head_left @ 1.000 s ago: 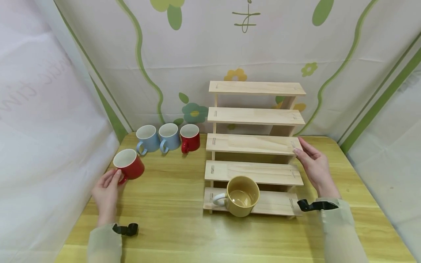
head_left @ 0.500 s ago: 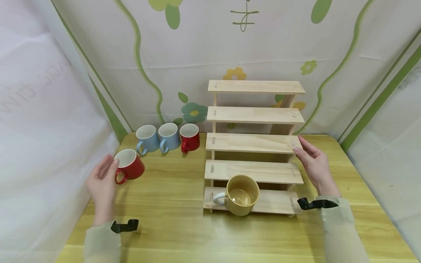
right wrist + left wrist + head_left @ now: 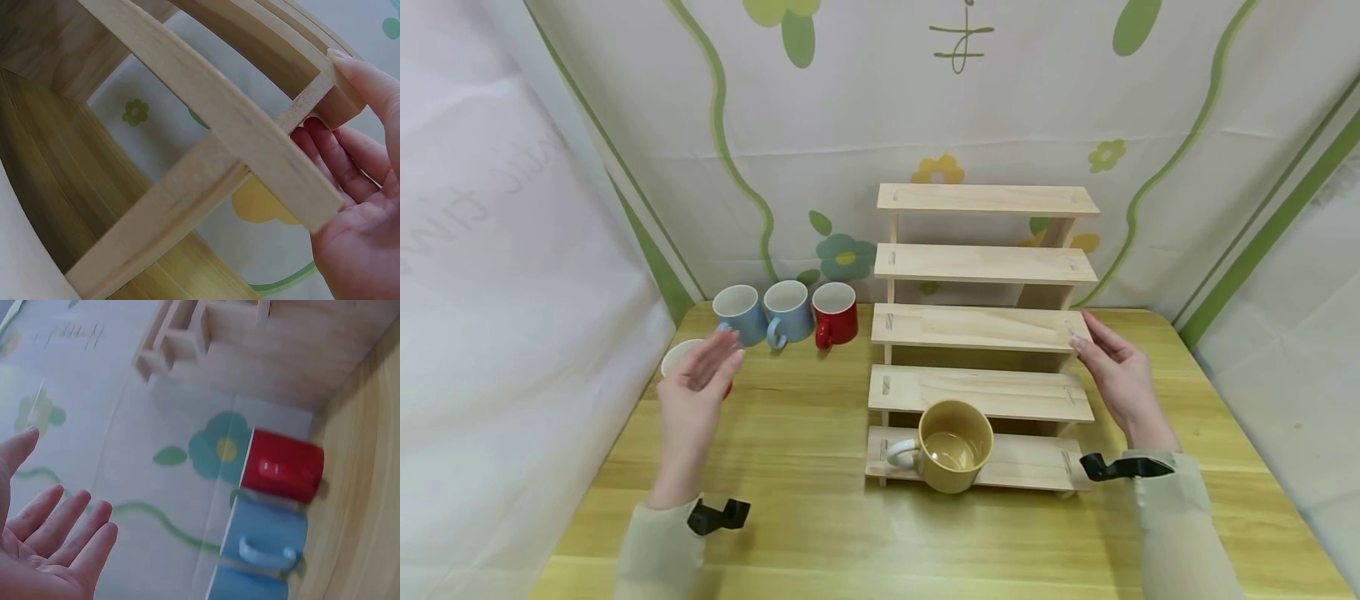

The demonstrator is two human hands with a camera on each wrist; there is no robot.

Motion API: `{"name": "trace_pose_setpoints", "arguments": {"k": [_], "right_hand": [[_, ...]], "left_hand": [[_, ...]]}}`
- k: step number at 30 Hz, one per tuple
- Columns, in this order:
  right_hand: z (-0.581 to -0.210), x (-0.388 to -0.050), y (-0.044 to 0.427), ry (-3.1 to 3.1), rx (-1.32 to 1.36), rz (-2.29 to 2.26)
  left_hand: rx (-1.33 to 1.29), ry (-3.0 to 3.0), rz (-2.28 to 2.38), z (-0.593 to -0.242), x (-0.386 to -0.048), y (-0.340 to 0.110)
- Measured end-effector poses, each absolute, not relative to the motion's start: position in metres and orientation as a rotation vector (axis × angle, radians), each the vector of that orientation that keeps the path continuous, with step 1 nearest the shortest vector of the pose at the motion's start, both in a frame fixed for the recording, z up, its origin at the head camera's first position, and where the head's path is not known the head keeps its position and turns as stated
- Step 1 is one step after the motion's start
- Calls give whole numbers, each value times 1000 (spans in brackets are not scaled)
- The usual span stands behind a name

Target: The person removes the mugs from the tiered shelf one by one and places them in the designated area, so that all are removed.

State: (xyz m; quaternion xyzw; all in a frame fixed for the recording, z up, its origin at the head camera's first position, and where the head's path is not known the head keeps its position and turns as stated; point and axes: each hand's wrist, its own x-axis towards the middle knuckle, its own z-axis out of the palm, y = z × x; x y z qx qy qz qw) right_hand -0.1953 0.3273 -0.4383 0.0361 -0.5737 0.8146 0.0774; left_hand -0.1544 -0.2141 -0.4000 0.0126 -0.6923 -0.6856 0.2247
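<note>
My left hand (image 3: 692, 412) is raised with its fingers extended, in front of a red mug (image 3: 677, 357) that it partly hides in the head view. Nothing lies in its grasp; the left wrist view shows the fingers (image 3: 53, 519) spread apart. At the right, my right hand (image 3: 1120, 387) grips the end of the middle board of a wooden five-tier shelf (image 3: 981, 327), with the thumb on top and the other fingers beneath, as the right wrist view shows. A yellow mug (image 3: 951, 454) with a white handle rests at the lowest board, its handle pointing left.
Along the table's back left stand a light blue mug (image 3: 743, 321), another light blue mug (image 3: 792, 317) and a red mug (image 3: 837, 321), side by side. A printed curtain (image 3: 1000, 108) hangs behind the wooden table (image 3: 805, 525). White cloth (image 3: 512, 292) hangs at the left.
My left hand has let go of the front red mug's handle, drawn back left, then swung right and up before the mug. The mug stays put. My right hand keeps its grip on the shelf.
</note>
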Motion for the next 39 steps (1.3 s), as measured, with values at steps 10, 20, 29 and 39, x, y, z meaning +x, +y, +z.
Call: {"name": "trace_pose_setpoints", "arguments": {"k": [10,20,29,39], "right_hand": [[-440,-196,328,-1715,104,2436],[-439,-196,328,-1702,134,2426],[-439,-195,327,-1664,164,2447],[-441,-196,328,-1649,173,2460]], "left_hand": [[-296,-2101,-1964,-404,-150,-161],[-494,-2191,-2071,-412,-137,-126],[-646,-2266,-2080,-421,-134,-107],[-760,-2320,-2122,-432,-127,-96]]}}
